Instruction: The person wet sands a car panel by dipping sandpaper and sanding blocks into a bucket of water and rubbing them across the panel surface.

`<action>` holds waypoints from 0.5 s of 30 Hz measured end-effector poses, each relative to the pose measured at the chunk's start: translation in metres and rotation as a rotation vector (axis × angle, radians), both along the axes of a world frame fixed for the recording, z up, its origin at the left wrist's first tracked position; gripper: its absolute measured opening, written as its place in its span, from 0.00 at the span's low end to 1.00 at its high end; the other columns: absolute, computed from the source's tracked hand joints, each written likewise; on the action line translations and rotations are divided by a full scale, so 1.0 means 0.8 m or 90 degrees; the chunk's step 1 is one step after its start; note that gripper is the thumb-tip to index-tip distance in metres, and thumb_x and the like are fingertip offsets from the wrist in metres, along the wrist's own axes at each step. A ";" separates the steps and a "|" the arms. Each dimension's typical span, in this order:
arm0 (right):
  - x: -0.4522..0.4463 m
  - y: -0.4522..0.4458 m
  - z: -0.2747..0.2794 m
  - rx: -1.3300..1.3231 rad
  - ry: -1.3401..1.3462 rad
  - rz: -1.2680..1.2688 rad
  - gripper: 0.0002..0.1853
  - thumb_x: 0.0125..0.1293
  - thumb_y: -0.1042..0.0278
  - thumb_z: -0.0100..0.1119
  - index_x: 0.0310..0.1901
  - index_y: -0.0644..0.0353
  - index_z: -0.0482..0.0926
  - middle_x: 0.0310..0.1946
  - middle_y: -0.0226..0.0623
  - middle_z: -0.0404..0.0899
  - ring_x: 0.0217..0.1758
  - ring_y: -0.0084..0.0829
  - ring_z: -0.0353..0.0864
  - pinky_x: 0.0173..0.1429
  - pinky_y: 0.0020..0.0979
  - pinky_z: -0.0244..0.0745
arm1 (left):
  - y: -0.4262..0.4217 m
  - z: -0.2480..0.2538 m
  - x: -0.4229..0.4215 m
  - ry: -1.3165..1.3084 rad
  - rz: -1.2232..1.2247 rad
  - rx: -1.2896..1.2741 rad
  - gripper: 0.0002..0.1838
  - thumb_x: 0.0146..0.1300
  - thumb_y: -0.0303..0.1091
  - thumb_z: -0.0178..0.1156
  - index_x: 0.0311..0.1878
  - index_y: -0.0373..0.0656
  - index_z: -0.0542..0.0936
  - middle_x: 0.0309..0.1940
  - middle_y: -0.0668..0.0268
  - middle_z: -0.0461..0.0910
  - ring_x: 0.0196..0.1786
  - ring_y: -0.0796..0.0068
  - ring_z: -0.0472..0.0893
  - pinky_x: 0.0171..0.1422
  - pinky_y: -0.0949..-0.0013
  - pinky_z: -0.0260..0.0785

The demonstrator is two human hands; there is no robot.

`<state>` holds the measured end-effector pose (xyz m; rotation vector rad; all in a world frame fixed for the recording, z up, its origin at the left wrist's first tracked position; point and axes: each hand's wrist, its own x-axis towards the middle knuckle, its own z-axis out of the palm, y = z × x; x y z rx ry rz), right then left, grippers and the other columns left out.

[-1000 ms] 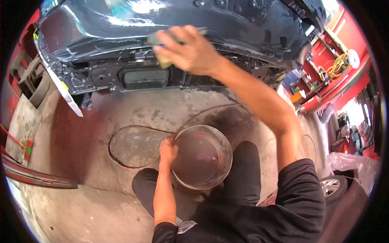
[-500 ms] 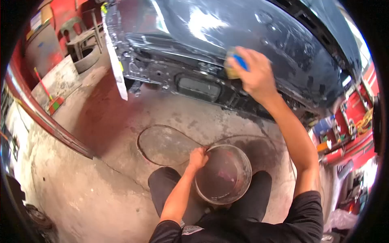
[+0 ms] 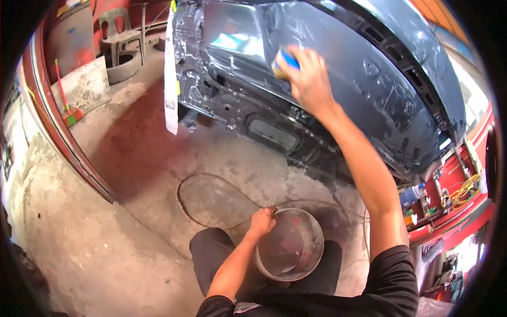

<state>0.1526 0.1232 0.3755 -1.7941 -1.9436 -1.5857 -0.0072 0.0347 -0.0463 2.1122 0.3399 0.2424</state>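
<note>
My right hand (image 3: 310, 79) is closed around a sponge (image 3: 283, 62) of yellow and blue, which is on or just over the wet, glossy dark car panel (image 3: 338, 68); contact is hard to tell. Between my knees stands a round bucket (image 3: 318, 232) with dark, murky liquid inside. The fingers of my left hand (image 3: 262, 221) are wrapped over the bucket's left rim. A thin hose (image 3: 196, 178) lies looped on the floor just beyond that hand and runs on behind the bucket.
A strip of white paper (image 3: 170, 100) hangs from the panel's left edge. Farther left are a plastic chair (image 3: 120, 31), a tire (image 3: 124, 68) and a broom (image 3: 73, 114). On the right, a red shelf (image 3: 458, 214) carries a blue-capped container (image 3: 411, 195) and yellow cord (image 3: 463, 191).
My right hand has moved the sponge up and left, from near the panel's lower edge onto its smooth face. The view has shifted slightly. My left hand stays on the bucket rim.
</note>
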 end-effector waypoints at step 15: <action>-0.040 0.069 0.036 -0.100 -0.181 -0.010 0.26 0.50 0.72 0.72 0.55 0.54 0.85 0.59 0.40 0.79 0.61 0.46 0.77 0.61 0.46 0.71 | -0.012 -0.026 0.011 -0.050 0.019 0.007 0.17 0.64 0.35 0.64 0.56 0.47 0.86 0.44 0.49 0.87 0.52 0.45 0.85 0.57 0.47 0.77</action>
